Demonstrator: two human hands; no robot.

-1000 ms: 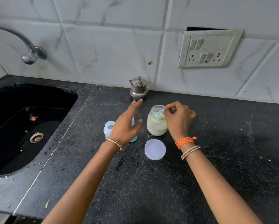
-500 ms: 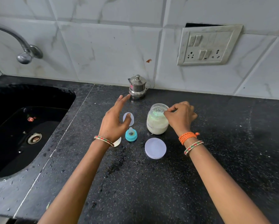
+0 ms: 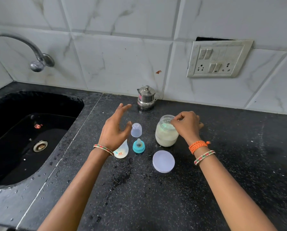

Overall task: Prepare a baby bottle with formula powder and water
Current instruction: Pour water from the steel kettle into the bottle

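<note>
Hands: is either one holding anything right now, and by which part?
The left hand is open above the baby bottle, holding nothing. The right hand has its fingertips pinched at the mouth of the powder jar; what they grip cannot be told.

Steel pot (image 3: 146, 97): standing at wall, on counter (image 3: 156, 197).
Tap (image 3: 36, 62): hanging over sink (image 3: 31, 139).
Switchboard (image 3: 217, 60): sitting on tiles.

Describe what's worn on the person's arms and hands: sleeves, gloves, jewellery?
No sleeves or gloves in view; both forearms are bare. The left hand has one thin beaded bangle at the wrist, patterned red, green and white. The right hand has a braided orange thread band with a knot, plus a matching beaded bracelet below it.
</note>
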